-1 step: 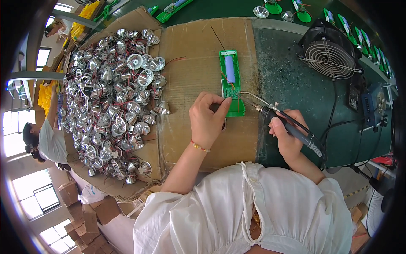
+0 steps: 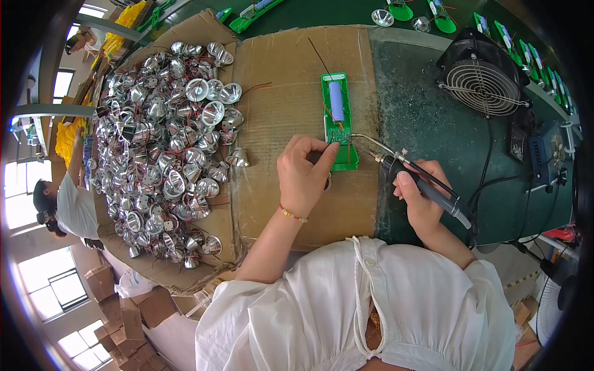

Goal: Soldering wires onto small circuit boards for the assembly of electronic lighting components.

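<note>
A green circuit board (image 2: 342, 159) carrying a pale blue cylindrical cell (image 2: 336, 101) lies on a sheet of cardboard (image 2: 291, 68). My left hand (image 2: 303, 176) is curled, with thumb and forefinger pinched on the board's near end. A small round metal part (image 2: 327, 183) peeks out under that hand. My right hand (image 2: 421, 201) grips a black soldering iron (image 2: 433, 190) like a pen. The iron's metal tip (image 2: 357, 137) reaches the board's lower right edge, just beyond my left fingertips. Thin red and black wires run off the board.
A big heap of shiny silver reflector cups (image 2: 161, 148) with red wires covers the cardboard's left part. A black fan (image 2: 482, 83) stands at the back right on the green bench. More green boards (image 2: 538, 62) line the far edge. Another person (image 2: 68, 204) works at left.
</note>
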Demonstrator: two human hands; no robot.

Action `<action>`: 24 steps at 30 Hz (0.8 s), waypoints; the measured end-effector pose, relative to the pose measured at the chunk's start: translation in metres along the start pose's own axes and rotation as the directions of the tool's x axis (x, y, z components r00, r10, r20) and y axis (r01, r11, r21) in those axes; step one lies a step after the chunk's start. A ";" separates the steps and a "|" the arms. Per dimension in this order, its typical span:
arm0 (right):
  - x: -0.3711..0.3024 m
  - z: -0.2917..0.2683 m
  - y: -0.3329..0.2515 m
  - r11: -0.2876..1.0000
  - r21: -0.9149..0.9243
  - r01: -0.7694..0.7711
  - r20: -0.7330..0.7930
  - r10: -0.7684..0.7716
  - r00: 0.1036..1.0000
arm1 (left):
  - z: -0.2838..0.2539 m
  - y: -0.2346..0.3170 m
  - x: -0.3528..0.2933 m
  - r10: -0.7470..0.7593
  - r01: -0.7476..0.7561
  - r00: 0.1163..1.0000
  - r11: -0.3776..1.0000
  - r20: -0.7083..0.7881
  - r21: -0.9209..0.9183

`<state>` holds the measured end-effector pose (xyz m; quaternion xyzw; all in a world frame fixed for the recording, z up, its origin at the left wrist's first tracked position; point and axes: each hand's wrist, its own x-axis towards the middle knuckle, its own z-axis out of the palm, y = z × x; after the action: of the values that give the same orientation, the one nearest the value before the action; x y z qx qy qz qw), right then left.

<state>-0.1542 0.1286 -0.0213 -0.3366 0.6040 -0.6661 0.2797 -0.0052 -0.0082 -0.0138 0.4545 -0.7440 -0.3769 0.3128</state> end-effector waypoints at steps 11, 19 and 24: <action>-0.001 0.000 -0.001 1.000 0.016 -0.017 -0.021 0.018 1.000 | -0.008 -0.001 -0.001 0.029 -0.027 0.999 0.998 0.025 -0.060; 0.001 -0.001 0.000 1.000 0.013 -0.018 -0.006 0.018 1.000 | -0.015 0.008 -0.004 0.067 -0.066 0.997 0.998 0.041 -0.019; 0.001 -0.003 0.000 1.000 0.008 -0.025 -0.003 0.025 1.000 | -0.024 0.016 -0.001 0.327 -0.371 0.928 0.842 0.177 0.392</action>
<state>-0.1571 0.1290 -0.0214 -0.3267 0.6059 -0.6656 0.2884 0.0072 -0.0095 0.0120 0.3475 -0.8926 -0.1680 0.2328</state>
